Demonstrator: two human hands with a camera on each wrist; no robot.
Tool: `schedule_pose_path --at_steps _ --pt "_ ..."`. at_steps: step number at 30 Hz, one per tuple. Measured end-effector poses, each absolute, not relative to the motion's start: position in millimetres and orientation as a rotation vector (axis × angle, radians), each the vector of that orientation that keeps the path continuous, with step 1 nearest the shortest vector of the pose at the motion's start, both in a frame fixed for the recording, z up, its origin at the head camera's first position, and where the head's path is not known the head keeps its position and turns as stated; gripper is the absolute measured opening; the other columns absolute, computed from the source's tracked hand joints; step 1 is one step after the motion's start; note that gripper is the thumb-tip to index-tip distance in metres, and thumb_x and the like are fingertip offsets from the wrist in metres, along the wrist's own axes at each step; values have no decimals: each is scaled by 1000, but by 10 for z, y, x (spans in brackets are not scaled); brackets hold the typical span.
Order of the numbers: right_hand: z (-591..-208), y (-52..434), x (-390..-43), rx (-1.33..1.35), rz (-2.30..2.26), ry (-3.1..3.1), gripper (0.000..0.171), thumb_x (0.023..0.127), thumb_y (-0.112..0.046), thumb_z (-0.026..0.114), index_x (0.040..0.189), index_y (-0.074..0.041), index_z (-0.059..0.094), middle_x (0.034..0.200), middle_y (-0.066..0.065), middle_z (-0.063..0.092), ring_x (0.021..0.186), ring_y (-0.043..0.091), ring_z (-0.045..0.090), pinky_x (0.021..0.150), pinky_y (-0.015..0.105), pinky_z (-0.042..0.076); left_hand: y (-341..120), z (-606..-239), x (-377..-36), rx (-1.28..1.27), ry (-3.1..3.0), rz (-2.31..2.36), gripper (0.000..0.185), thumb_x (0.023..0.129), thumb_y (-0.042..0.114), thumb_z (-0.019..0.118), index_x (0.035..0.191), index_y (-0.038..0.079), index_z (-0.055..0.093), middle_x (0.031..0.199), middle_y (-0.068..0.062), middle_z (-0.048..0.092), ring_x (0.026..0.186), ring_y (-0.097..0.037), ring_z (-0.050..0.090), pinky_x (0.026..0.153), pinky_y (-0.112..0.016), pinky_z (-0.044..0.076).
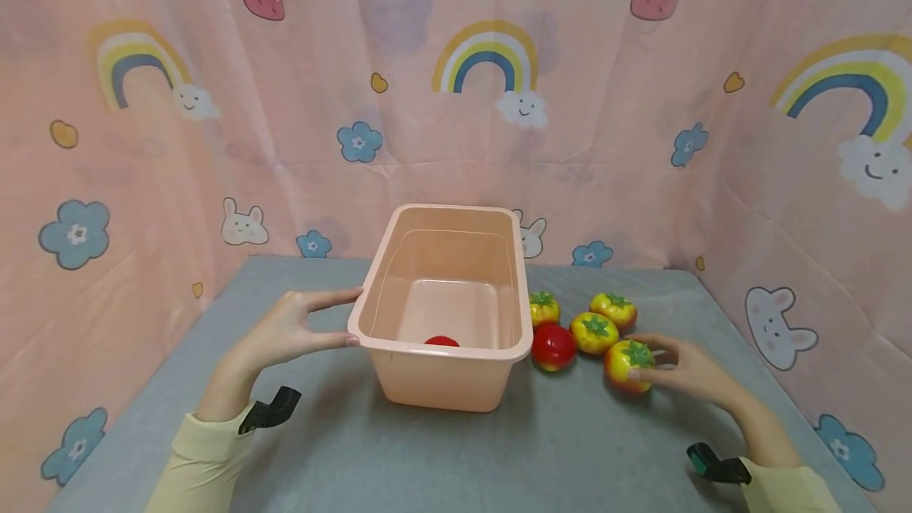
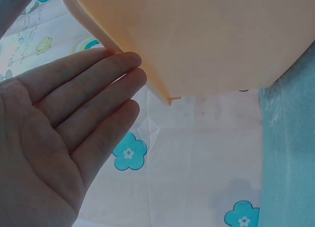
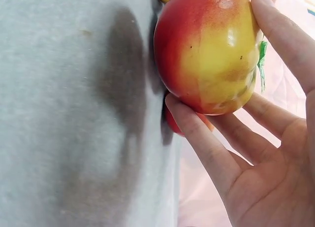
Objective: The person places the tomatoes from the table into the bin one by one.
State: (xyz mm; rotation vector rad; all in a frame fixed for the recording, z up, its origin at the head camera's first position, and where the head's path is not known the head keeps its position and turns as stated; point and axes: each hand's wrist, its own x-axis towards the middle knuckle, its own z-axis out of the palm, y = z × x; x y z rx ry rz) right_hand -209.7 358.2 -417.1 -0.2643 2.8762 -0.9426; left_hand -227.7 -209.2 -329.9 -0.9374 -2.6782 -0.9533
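Observation:
My right hand (image 1: 687, 370) holds a red-and-yellow toy tomato (image 1: 629, 366) with a green leafy top, thumb on one side and fingers on the other. In the right wrist view the tomato (image 3: 209, 52) sits between the thumb and fingertips, close to the table. My left hand (image 1: 288, 327) touches the left rim of a peach plastic tub (image 1: 445, 378). In the left wrist view its fingers (image 2: 98, 84) lie straight against the tub's outer edge (image 2: 197, 45). Inside the tub a red round thing (image 1: 442, 341) shows, mostly hidden by the front rim.
Right of the tub lie a red fruit (image 1: 553, 347) and yellow toy tomatoes, one at the tub's side (image 1: 545, 309), one in the middle (image 1: 594, 332) and one behind (image 1: 613, 310). A grey cloth (image 1: 321, 450) covers the table. Patterned pink curtains (image 1: 299, 101) enclose it.

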Motion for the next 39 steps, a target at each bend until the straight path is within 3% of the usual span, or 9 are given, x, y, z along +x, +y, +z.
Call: schedule_pose_path --at_steps 20,39 --pt "-3889 3576 -2192 -360 -954 2935 61 86 -40 67 135 -8 50 132 27 51 108 41 57 79 55 53 -2092 -3297 -2278 -936 -2682 -958 63 75 43 78 131 20 59 128 5 62 119 -16 58 93 -42 51" --pt "-3590 3438 -2338 -438 -963 2953 57 86 -40 67 134 -12 52 129 20 55 109 39 57 80 52 54 -2090 -3302 -2280 -930 -2692 -938 64 75 45 77 132 22 58 128 5 62 119 -16 58 93 -43 50"
